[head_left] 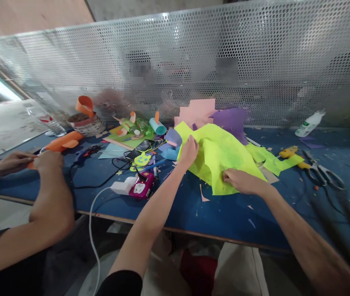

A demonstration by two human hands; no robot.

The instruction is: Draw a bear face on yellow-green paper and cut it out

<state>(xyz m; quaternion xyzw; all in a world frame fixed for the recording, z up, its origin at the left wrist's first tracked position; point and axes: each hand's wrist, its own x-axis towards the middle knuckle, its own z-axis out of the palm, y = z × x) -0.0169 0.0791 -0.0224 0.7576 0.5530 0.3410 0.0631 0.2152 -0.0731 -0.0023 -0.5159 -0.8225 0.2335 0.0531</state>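
A large sheet of bright yellow-green felt (221, 152), or a similar soft craft sheet, is spread and creased between my two hands above the blue table. My left hand (189, 151) pinches it near its upper left edge. Lower down on the right, my right hand (239, 180) is closed on its edge, fingers curled. Behind the sheet lie pink sheets (198, 110) and a purple sheet (232, 121). Yellow-green offcuts (273, 160) lie to its right, beside a pair of scissors (321, 170) and a yellow glue gun (292, 153).
At the left a co-worker's hands (48, 159) hold an orange piece (62, 142). A magenta power adapter (142, 186) with a white plug (122, 187) and cable sits left of my left arm. A white glue bottle (309, 124) stands tilted near the perforated metal screen (255, 61).
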